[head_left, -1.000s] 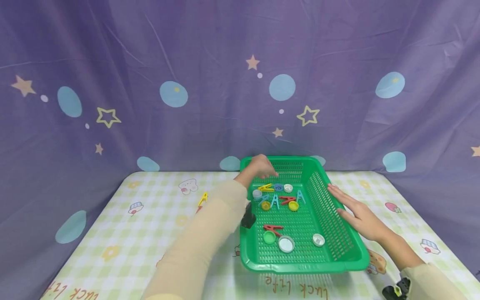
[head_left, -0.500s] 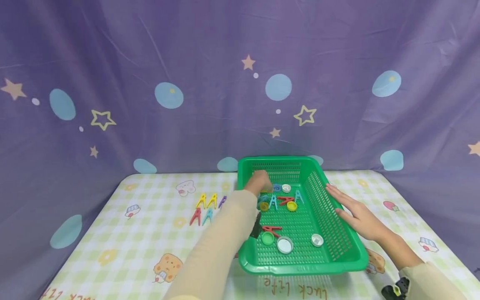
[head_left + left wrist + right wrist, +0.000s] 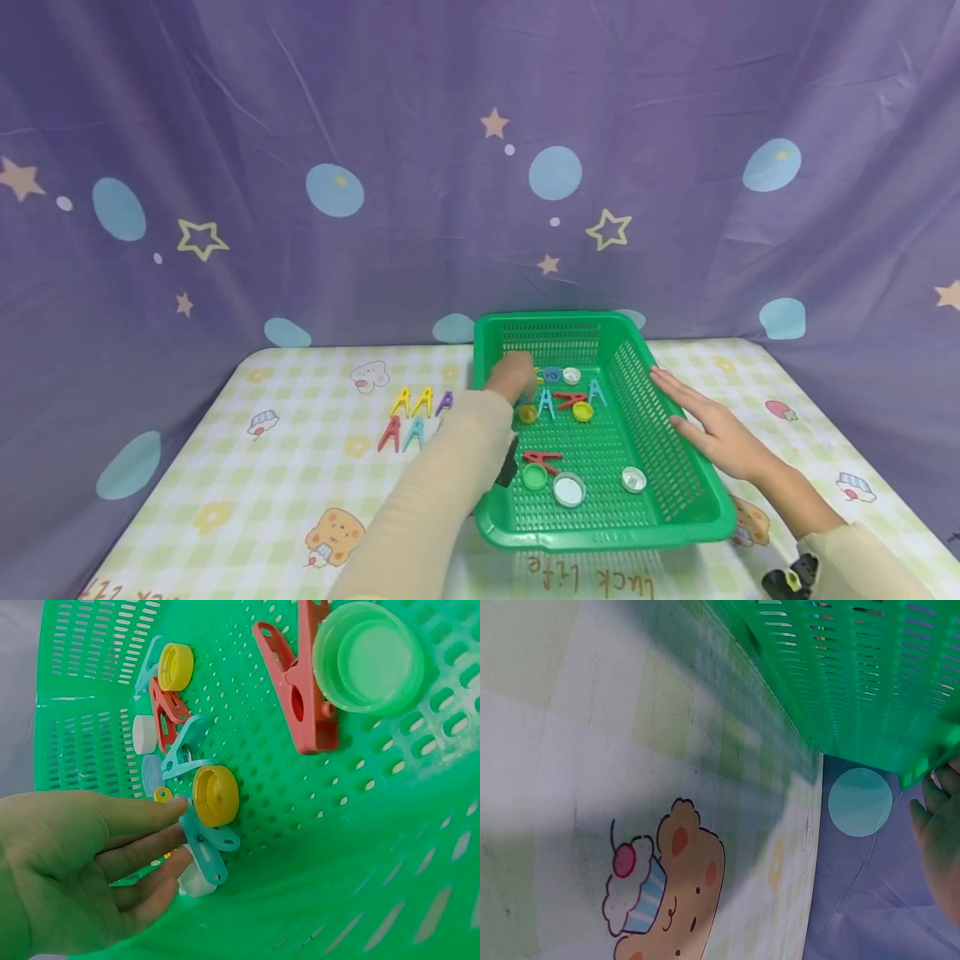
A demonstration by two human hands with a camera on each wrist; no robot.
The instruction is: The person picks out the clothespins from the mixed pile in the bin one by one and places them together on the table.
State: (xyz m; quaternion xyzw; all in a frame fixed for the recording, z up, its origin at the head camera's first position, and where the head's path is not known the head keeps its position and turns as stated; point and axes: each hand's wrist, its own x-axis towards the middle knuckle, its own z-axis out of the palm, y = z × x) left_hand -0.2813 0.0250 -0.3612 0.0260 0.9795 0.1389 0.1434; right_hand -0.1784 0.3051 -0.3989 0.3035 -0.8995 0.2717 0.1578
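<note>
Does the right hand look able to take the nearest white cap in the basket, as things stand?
Probably not without moving: the right hand rests against the green basket, whose side wall stands between it and the white cap, though the top is open.

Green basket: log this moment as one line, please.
left hand: fingertips at blue clip inside basket, grip unclear | right hand: fingers against basket's right rim | table clips: left of basket

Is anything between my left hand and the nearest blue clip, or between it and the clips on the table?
Nothing visible stands between your left hand and the blue clip. Between it and the clips on the table stands the left wall of the green basket.
</note>
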